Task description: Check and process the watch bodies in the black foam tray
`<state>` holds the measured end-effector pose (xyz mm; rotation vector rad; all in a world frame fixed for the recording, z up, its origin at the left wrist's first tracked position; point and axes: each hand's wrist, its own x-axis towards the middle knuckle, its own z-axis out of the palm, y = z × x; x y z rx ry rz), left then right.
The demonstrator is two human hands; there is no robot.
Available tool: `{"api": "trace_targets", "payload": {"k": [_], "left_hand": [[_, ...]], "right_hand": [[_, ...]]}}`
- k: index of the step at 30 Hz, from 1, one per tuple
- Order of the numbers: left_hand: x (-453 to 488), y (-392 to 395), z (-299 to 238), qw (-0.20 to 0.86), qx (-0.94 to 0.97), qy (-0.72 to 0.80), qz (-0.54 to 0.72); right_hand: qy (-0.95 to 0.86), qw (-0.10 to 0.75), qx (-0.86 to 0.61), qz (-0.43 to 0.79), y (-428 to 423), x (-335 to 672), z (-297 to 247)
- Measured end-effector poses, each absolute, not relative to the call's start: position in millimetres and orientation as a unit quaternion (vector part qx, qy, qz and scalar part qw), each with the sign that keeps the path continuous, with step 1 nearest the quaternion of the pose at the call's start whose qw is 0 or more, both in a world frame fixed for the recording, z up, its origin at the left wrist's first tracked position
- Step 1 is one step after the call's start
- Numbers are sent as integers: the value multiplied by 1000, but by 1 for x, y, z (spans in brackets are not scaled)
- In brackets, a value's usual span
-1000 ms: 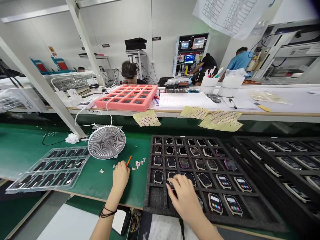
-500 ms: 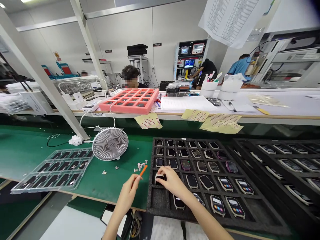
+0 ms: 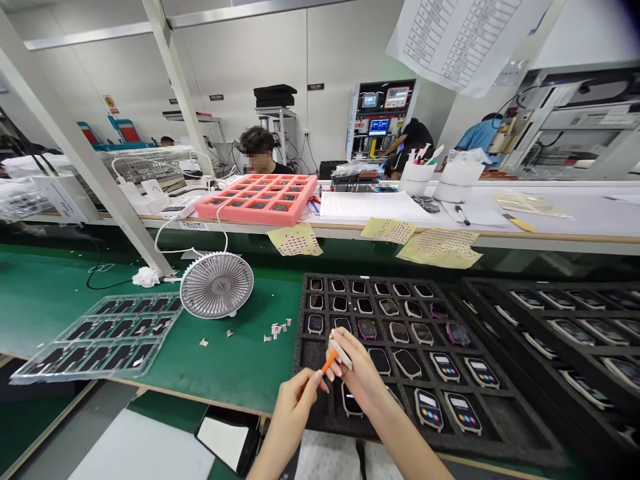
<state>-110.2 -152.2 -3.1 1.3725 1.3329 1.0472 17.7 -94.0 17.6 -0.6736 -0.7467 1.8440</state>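
Observation:
My right hand (image 3: pixel 359 370) is closed on a pale-rimmed smartwatch body (image 3: pixel 343 354), held on edge just above the black foam tray (image 3: pixel 517 421). Between the fingertips of my left hand (image 3: pixel 296 401) is a thin orange stick (image 3: pixel 329 362). Its tip meets the near side of the watch; whether it presses in, I cannot tell. Rows of strapless watches fill the tray's pockets, among them a lit watch (image 3: pixel 429 409). The pocket left of my right hand holds no watch. Small pale pieces (image 3: pixel 277 329) lie scattered on the green mat left of the tray.
A round white fan (image 3: pixel 217 285) stands on the green mat, with a clear plastic tray (image 3: pixel 173 308) of dark flat parts to its left. Another foam tray (image 3: pixel 480 283) of watches adjoins on the right. On the raised shelf sits a pink foam tray (image 3: pixel 260 215); a person sits behind it.
My right hand has lifted the watch out of its pocket and turned it on edge. My left hand has moved right, bringing the orange stick to the watch.

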Motion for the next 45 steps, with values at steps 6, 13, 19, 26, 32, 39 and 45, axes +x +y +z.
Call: {"api": "trace_targets", "payload": {"k": [6,13,19,26,32,39,45], "left_hand": [[-114,-152,5,458,560,552,415],[-117,-148,13,510,537,529,414],[-116,-145,12,526,496,536,436],[-112,-133,12,480,456,537,523],[-125,-125,8,444,406,560,570],[-158,-119,-3,397,420,617,535],[-153,-116,-14,251,544,680,424]], "right_hand": [[-349,498,-301,735,-94,21,20],[-261,473,-213,814,-95,11,17],[-193,454,-170,853,-89,2,13],[-252,502,-271,781,-96,-9,3],[-399,533,-366,650,-91,-5,0],[-697,400,-509,309,-73,-15,-5],[-780,259,-549,152,-80,-22,-10]]}}
